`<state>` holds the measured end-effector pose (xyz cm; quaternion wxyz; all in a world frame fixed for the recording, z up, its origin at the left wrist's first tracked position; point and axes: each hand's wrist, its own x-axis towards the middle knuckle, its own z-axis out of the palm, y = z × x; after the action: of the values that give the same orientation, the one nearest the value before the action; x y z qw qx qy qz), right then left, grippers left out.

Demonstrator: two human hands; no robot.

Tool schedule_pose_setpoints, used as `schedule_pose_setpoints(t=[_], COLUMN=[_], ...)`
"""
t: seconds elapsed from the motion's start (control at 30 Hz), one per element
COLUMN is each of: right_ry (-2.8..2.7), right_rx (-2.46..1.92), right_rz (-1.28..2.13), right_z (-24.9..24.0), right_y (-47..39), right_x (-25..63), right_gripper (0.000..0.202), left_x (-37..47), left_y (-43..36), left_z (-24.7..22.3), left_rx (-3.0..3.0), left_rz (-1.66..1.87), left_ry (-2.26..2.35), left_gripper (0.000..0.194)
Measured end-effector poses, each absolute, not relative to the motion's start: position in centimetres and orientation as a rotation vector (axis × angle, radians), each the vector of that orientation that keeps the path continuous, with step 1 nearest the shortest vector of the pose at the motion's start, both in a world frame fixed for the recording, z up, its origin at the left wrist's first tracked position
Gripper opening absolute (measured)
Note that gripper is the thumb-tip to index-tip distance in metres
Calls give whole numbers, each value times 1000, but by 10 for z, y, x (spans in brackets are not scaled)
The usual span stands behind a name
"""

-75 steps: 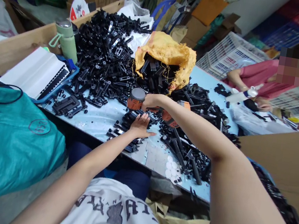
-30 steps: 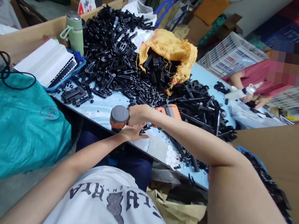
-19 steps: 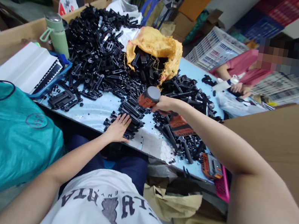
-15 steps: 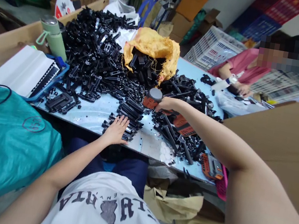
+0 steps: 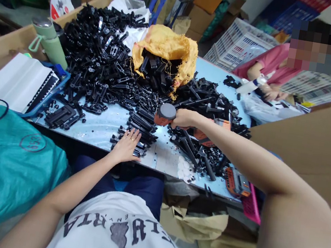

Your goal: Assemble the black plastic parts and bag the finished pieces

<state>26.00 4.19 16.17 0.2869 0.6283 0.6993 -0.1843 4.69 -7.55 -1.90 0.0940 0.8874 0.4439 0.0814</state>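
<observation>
A: What took up the most room?
B: The blue table [image 5: 102, 124]. A heap of black parts [image 5: 97, 57] covered much of it, and a yellow sack [image 5: 166, 41] lay open over more.
A: And the power tool [image 5: 164, 114]?
B: Above the table, in front of the sack, with the right hand [image 5: 182, 117] closed around it. It looked rigid and fairly heavy, so I judged the narrow grip, where that hand was, the sound place to hold.
A: The parts in the row [image 5: 143, 122]?
B: At the near edge, side by side. The left hand [image 5: 127, 145] lay on them palm down, fingers extended, gripping nothing that I could see. They looked stiff, light and likely to slide; I'd have held each mid-length.
A: Anything smaller?
B: White discs [image 5: 185, 169], right of the row, probably easiest pinched by their rims.
</observation>
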Motion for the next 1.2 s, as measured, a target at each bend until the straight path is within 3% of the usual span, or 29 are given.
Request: schedule_pose_setpoints(t=[0.23,0.47,0.73,1.0,1.2], right_ry=[1879,1869,1819,1931,1907], right_rx=[1606,1577,1509,1497,1448], right_rz=[-602,-344,-451,-177,-340], right_z=[159,161,163,167,168], right_y=[33,15,-7,-33,-41], right_x=[239,229,238,226,215], right_gripper=[31,27,22,34,37], left_x=[47,46,46,47,46], left_y=[-75,-76,-75,-76,-76], left_z=[-20,-20,-24,-20,-18], left_rx=[2629,2637,2620,2628,2633], left_rz=[256,248,269,244,288], left_ry=[1306,1319,1306,1323,1303], left_gripper=[110,107,107,109,107])
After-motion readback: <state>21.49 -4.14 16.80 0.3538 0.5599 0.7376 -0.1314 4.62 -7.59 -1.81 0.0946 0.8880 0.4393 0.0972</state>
